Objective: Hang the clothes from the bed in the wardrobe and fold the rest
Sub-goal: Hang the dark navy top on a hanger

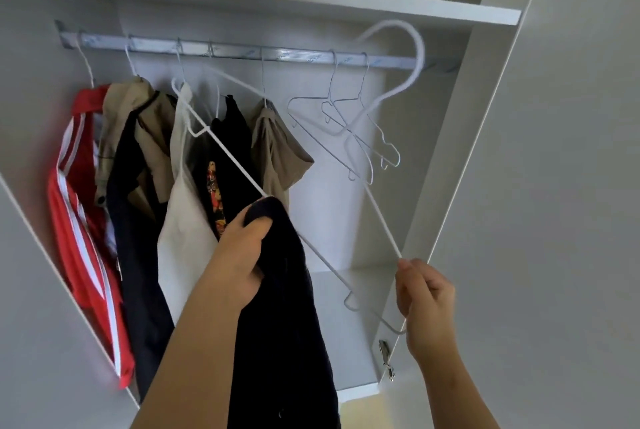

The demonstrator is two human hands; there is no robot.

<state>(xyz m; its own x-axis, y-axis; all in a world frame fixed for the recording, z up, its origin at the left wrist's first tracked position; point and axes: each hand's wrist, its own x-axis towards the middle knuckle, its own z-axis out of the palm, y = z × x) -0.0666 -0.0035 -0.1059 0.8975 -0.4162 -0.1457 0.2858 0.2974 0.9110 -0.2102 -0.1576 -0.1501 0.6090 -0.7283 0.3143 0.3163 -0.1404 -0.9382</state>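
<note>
A: Head view showed the open wardrobe from below. The left hand had its fingers curled round a bunched edge of the dark garment, which hung down from that grip in front of the clothes already hanging.

B: And the right hand?

A: It pinched one arm of the white hanger near the shoulder bend, fingers pressed together on the wire. The hanger was off the rail, tilted, with its hook up near the rail's right end.

B: Was the garment on the hanger?

A: It appeared not yet seated. The hanger's long bar ran into the cloth at the left hand, but I could not tell whether it passed inside.

B: So how should the step have gone?

A: In my judgement, feed one hanger arm through the neck opening first, then spread the cloth over both shoulders so it sat level. After that, lift the hook to the free stretch of rail between the beige top and the two empty hangers.

B: Any risk?

A: The thin wires could have tangled with those empty hangers just beside it.
</note>
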